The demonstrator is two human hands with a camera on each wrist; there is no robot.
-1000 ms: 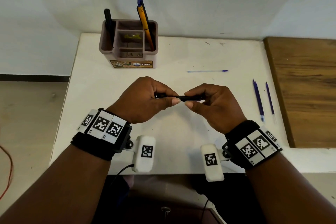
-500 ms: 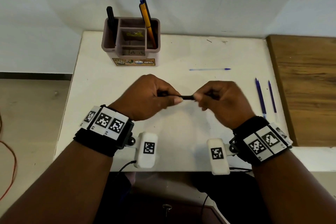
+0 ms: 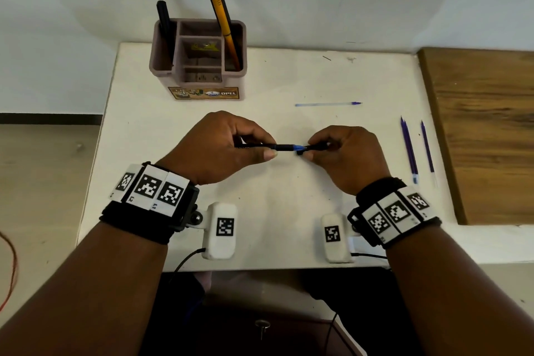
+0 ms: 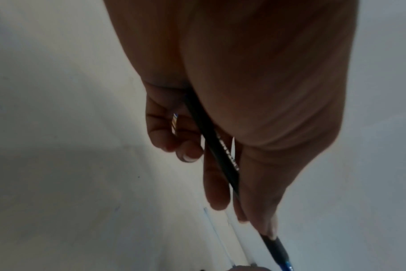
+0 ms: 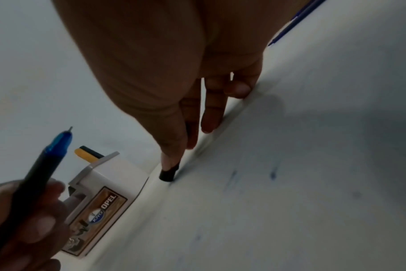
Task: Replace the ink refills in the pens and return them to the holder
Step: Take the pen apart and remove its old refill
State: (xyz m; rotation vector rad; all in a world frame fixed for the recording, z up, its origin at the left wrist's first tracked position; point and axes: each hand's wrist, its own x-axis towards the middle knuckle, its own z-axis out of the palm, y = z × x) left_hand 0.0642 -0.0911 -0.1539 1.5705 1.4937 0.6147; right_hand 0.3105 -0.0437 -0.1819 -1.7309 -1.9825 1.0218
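My left hand point(image 3: 267, 147) grips a black pen point(image 3: 257, 146) level above the white table point(image 3: 260, 205); its barrel point(image 4: 220, 152) runs between thumb and fingers. The pen's blue tip section point(image 3: 297, 148) is bare and points right, toward my right hand point(image 3: 309, 149). That hand pinches the black cap point(image 5: 169, 173), which is off the pen, just clear of the tip point(image 5: 58, 141). The pen holder point(image 3: 187, 93) stands at the back left with a black pen point(image 3: 164, 23) and a yellow pen point(image 3: 225, 26) in it.
A nearly clear refill point(image 3: 328, 104) lies behind my hands. Two blue refills point(image 3: 408, 150) point(image 3: 427, 150) lie near the table's right edge, beside a wooden board point(image 3: 485, 136). The wall runs close behind the holder.
My right hand has pulled the cap off to the right, baring the blue tip. The hands have drawn slightly apart; the left still holds the barrel.
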